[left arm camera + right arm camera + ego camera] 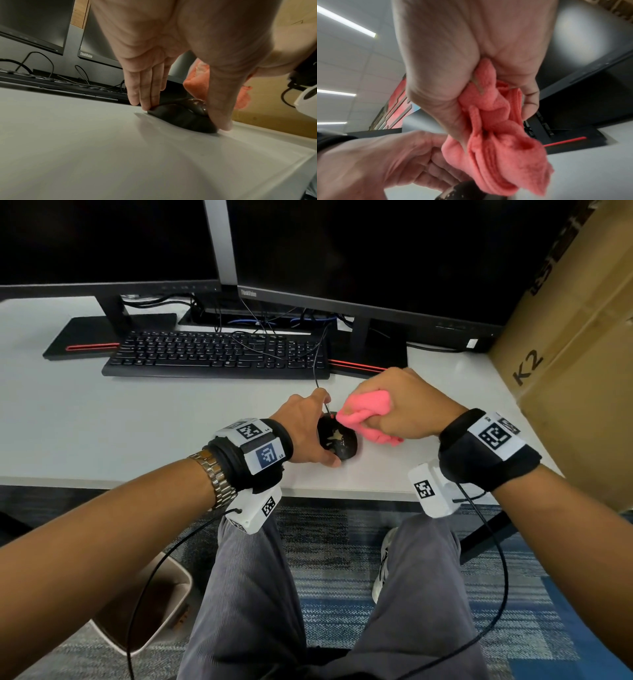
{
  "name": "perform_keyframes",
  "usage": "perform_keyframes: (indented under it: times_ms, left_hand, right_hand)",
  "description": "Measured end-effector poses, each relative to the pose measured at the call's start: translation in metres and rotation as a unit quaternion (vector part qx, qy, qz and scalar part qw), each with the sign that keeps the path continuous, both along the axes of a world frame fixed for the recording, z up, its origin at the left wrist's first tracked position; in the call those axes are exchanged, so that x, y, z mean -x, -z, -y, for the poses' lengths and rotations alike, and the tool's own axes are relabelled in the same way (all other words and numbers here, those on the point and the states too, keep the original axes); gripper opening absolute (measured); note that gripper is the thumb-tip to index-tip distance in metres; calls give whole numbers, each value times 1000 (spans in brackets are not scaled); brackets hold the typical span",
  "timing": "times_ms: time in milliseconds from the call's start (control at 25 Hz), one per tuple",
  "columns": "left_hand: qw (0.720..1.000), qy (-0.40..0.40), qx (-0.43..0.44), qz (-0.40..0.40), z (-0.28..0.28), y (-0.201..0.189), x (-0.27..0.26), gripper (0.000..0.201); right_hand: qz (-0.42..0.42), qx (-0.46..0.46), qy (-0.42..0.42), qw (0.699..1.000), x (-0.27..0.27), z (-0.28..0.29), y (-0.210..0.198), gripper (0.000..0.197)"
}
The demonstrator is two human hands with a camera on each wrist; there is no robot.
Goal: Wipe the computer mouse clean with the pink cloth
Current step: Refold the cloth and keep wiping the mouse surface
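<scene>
Head view: the computer mouse [339,441] sits on the counter [137,422] close to its near edge, pinched between thumb and fingers of the left hand [308,429]. The right hand [407,409] has its fingers clenched round the bunched pink cloth [366,412], over the mouse's far right edge.

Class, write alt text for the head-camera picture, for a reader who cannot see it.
A person's right hand holds a bunched pink cloth at the far edge of a black computer mouse, which the left hand steadies on a white desk before a keyboard.
</scene>
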State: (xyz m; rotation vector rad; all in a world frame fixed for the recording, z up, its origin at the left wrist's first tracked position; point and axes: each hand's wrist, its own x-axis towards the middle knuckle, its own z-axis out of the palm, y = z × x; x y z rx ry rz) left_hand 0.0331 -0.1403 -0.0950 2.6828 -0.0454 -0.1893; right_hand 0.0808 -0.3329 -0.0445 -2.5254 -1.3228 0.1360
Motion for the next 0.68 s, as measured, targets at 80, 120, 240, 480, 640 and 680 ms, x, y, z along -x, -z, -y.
perform_keyframes:
  times_ms: [80,120,240,480,640,680]
  left_hand:
    - [1000,4,-3,-1,0,-1,0,108]
    - [1000,5,-3,0,-1,-1,0,108]
    - [1000,3,10,5,-1,-2,1,107]
    - [1000,2,19,15,-2,-2,1,106]
    - [1000,2,17,18,-3,1,0,108]
    - [1000,1,17,19,-3,1,-1,109]
  right_hand:
    - [46,22,-15,999,-1,-12,-4,18]
    - [57,25,-25,998,-1,-16,-6,19]
    - [70,61,-51,994,-1,-28,-3,22]
    - [-5,87,-9,996,-4,-39,-4,27]
    - [-27,106,5,994,2,-41,-12,22]
    - [-24,112,3,993,4,-41,-12,19]
